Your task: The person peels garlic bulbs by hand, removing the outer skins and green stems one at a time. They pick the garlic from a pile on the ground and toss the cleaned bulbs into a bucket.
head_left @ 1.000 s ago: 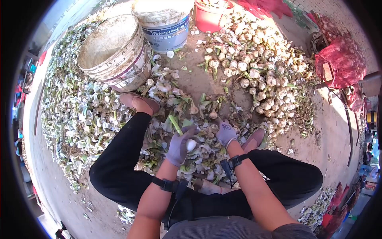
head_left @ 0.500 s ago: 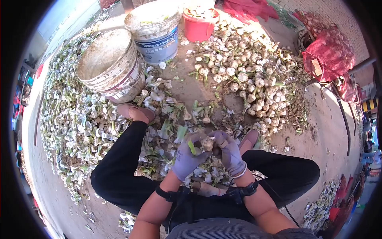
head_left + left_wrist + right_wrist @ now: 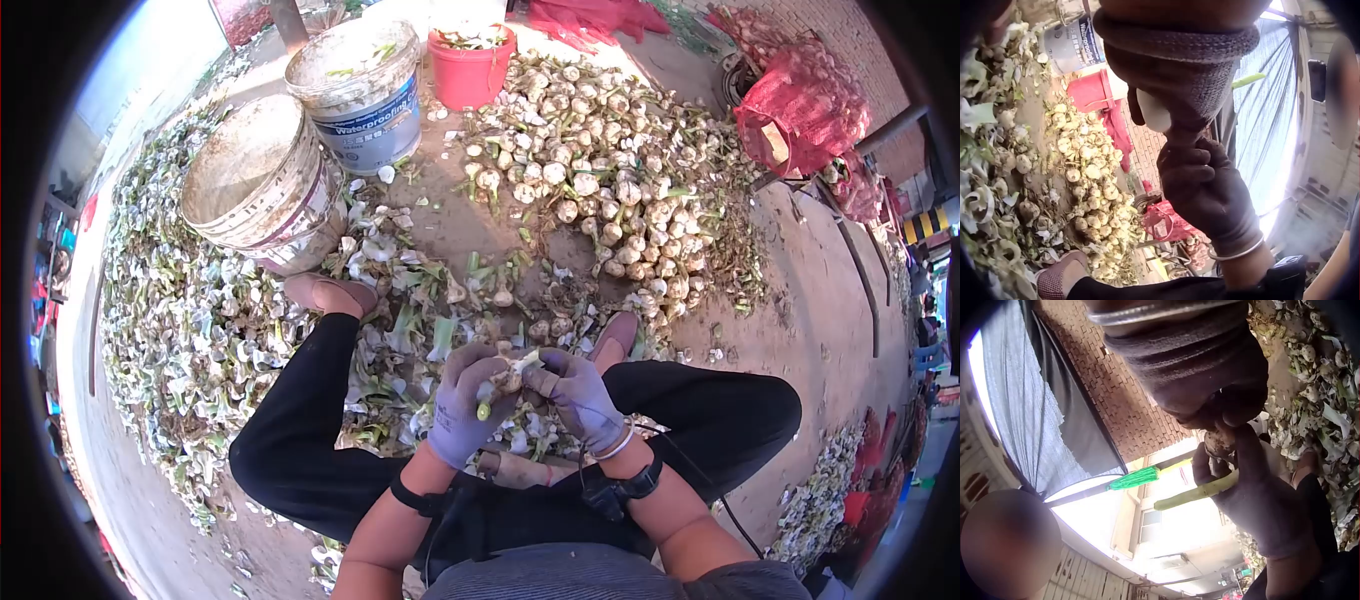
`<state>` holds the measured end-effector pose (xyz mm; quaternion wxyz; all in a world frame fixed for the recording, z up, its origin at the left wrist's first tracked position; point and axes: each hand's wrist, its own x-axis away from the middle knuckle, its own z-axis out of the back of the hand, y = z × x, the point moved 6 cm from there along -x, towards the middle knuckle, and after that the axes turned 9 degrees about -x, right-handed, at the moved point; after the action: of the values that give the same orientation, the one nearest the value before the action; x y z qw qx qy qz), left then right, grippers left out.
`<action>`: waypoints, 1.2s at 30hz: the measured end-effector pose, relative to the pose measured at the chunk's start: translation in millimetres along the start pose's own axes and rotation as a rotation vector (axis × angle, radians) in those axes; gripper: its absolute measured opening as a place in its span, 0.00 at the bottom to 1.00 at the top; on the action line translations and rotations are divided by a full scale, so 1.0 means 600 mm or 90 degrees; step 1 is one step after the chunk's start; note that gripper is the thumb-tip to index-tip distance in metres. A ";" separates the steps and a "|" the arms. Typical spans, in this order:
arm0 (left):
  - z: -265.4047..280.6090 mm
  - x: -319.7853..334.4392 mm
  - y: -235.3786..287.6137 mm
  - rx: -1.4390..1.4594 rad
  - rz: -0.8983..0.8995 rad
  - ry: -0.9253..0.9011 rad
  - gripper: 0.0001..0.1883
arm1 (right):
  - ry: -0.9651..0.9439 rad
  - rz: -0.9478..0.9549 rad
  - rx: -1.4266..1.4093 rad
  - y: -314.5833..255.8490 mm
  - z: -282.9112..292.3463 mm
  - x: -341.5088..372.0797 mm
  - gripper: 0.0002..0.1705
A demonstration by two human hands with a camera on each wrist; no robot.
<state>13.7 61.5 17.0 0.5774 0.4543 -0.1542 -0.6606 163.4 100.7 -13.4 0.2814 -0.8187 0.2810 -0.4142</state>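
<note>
Both gloved hands meet above the lap in the head view. Curled fingers of the left hand hold a garlic bulb, its cut green stem pointing down toward the wrist. The right hand pinches the bulb's other side, by some pale skin. In the right wrist view, the brownish bulb lies between the right hand and the left hand, with the long stem sticking out. A smooth white object shows against the left palm in the left wrist view.
Loose peelings cover the ground at left and between the feet. A garlic pile lies ahead to the right. An empty dirty bucket, a blue-labelled bucket and a red bucket stand ahead; a red net bag is far right.
One second ago the hands were apart, the right reaching to the ground. They came together around a bulb, whose stem has since tipped downward. The head view has shifted slightly.
</note>
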 end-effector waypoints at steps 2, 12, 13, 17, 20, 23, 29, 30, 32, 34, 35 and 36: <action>-0.003 0.007 0.011 -0.056 -0.041 -0.003 0.28 | 0.000 0.002 -0.013 0.001 -0.001 0.001 0.16; -0.049 0.021 -0.040 0.533 0.440 -0.051 0.24 | -0.106 0.341 0.331 -0.053 -0.016 0.002 0.16; -0.046 0.025 -0.040 0.530 0.445 -0.048 0.24 | -0.109 0.337 0.328 -0.051 -0.018 0.004 0.16; -0.044 0.032 -0.047 0.655 0.479 -0.164 0.35 | -0.162 0.105 -0.147 -0.005 0.007 -0.016 0.14; -0.070 0.057 -0.060 0.876 0.494 -0.354 0.40 | -0.215 0.085 -0.239 0.040 0.053 -0.046 0.17; -0.048 0.033 -0.050 0.755 0.590 -0.317 0.35 | -0.198 -0.008 -0.389 -0.001 0.021 -0.028 0.19; -0.051 0.044 -0.078 0.638 0.647 -0.153 0.19 | -0.273 0.003 -0.239 -0.014 -0.003 -0.011 0.18; -0.057 0.045 -0.074 0.746 0.638 -0.182 0.20 | -0.273 0.038 -0.298 -0.021 -0.006 -0.007 0.17; -0.072 0.064 -0.086 1.066 0.577 -0.232 0.23 | -0.361 0.078 -0.384 -0.028 -0.007 0.003 0.14; -0.051 0.044 -0.067 1.122 0.578 -0.153 0.24 | -0.446 0.094 -0.406 -0.050 -0.003 0.019 0.13; -0.040 0.032 -0.066 1.177 0.573 -0.080 0.25 | -0.507 0.054 -0.400 -0.061 -0.010 0.030 0.14; -0.034 0.027 -0.073 1.238 0.543 -0.059 0.23 | -0.530 0.031 -0.291 -0.061 0.001 0.026 0.14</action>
<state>3.5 66.1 -32.7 0.1432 0.6034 -0.7844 -0.0131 179.9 115.2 20.1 0.1924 -0.9491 0.2476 0.0283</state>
